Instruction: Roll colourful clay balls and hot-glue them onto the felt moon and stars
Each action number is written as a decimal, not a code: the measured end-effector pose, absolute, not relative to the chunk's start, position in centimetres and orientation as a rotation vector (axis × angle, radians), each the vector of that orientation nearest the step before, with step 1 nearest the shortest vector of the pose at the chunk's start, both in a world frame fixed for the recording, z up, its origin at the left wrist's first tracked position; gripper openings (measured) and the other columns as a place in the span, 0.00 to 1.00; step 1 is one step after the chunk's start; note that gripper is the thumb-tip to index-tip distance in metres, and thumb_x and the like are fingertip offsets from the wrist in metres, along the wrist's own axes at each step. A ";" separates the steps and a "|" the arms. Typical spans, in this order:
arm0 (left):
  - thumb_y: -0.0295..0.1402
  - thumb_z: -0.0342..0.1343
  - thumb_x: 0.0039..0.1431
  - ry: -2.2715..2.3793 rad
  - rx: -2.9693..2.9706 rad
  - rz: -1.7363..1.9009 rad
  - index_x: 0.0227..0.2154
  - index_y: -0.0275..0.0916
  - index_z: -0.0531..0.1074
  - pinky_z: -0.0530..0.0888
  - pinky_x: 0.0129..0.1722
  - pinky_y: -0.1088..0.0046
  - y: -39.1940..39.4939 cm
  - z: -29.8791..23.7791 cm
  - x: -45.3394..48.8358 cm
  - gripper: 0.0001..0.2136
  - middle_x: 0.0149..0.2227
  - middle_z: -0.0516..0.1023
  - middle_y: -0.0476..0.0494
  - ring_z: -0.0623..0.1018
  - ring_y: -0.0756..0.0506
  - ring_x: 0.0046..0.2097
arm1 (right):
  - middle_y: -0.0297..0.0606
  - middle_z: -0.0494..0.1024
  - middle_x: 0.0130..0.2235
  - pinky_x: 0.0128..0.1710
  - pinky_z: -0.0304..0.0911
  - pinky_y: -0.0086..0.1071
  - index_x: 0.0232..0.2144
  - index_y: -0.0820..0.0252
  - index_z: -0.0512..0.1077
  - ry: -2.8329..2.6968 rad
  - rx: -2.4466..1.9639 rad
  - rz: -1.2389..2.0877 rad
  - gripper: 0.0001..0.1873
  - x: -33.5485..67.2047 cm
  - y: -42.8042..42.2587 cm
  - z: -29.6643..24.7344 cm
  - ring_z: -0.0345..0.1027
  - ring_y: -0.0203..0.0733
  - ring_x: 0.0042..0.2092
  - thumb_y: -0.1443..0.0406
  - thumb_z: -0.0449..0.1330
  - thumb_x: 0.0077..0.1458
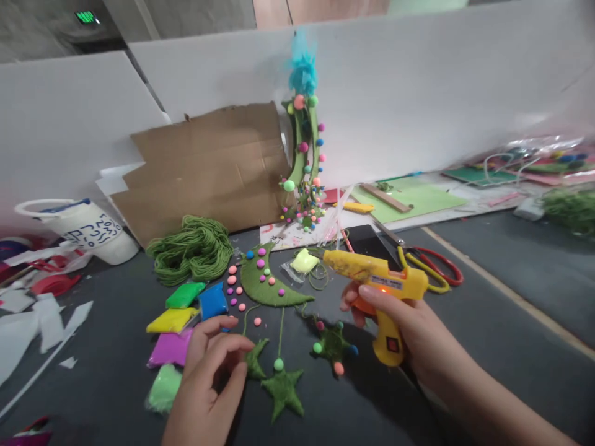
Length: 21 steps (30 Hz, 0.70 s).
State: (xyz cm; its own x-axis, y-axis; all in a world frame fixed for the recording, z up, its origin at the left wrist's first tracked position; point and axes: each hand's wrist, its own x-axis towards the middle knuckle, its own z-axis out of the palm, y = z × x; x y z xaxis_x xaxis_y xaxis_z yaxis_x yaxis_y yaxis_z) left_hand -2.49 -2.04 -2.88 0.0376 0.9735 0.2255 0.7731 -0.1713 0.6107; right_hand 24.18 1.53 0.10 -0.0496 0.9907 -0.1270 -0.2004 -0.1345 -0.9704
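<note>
In the head view, the right hand (409, 334) enters from the lower right of the frame with its forearm stretched toward the corner, fingers wrapped around the handle of a yellow glue gun (379, 288) whose nozzle points left, toward the centre. The left hand (209, 378) comes up from the bottom edge, palm down, its fingertips pinched on the tip of a small green star (255, 362) lying on the dark table (465, 310). Three green stars show in all: that one, a larger one (283, 390) just right of it at lower centre, and a third (332, 347) dotted with coloured balls under the gun's nozzle. One green crescent moon (267, 282) with pink and blue dots lies at centre. Five packets of coloured clay (174, 319) sit left of centre: green, blue, yellow, purple and pale green. One skein of green yarn (193, 248) rests above them, and one pair of red-handled scissors (434, 266) lies right of the gun.
</note>
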 end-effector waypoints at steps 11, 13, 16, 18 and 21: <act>0.27 0.47 0.55 1.566 1.944 0.935 0.26 0.44 0.72 0.73 0.45 0.65 -1.1 -1.2 -2.4 0.10 0.47 0.69 0.44 0.73 0.43 0.49 | 0.38 0.75 0.29 0.31 0.59 0.31 0.27 0.62 0.73 -1.109 -1.126 1.407 0.14 22.7 1.4 0.5 0.63 0.37 0.27 0.56 0.62 0.50; 0.27 0.46 0.55 1.528 1.931 0.940 0.27 0.44 0.72 0.71 0.49 0.64 -1.0 -0.7 -2.3 0.11 0.47 0.69 0.43 0.72 0.44 0.51 | 0.38 0.75 0.30 0.31 0.59 0.32 0.27 0.62 0.73 -1.125 -1.111 1.407 0.14 22.5 1.6 0.8 0.63 0.37 0.27 0.56 0.62 0.50; 0.29 0.49 0.55 1.498 1.857 0.929 0.27 0.43 0.72 0.73 0.46 0.65 -0.8 0.0 -2.1 0.08 0.49 0.67 0.42 0.69 0.42 0.55 | 0.38 0.75 0.29 0.31 0.59 0.32 0.27 0.62 0.74 -1.158 -1.090 1.413 0.15 22.1 1.8 1.1 0.63 0.37 0.27 0.55 0.63 0.50; 0.30 0.53 0.52 1.472 1.764 0.910 0.26 0.43 0.72 0.76 0.41 0.67 -0.5 0.1 -2.0 0.05 0.49 0.67 0.42 0.69 0.40 0.55 | 0.38 0.75 0.29 0.31 0.58 0.32 0.26 0.62 0.74 -1.179 -1.081 1.415 0.15 21.9 1.9 1.0 0.63 0.37 0.27 0.55 0.63 0.50; 0.29 0.55 0.51 1.400 1.622 0.962 0.23 0.41 0.71 0.77 0.40 0.67 -0.3 -0.3 -2.2 0.04 0.47 0.69 0.42 0.75 0.42 0.49 | 0.37 0.75 0.30 0.32 0.58 0.32 0.27 0.61 0.75 -1.183 -1.083 1.411 0.15 21.9 1.7 0.7 0.63 0.37 0.28 0.54 0.63 0.50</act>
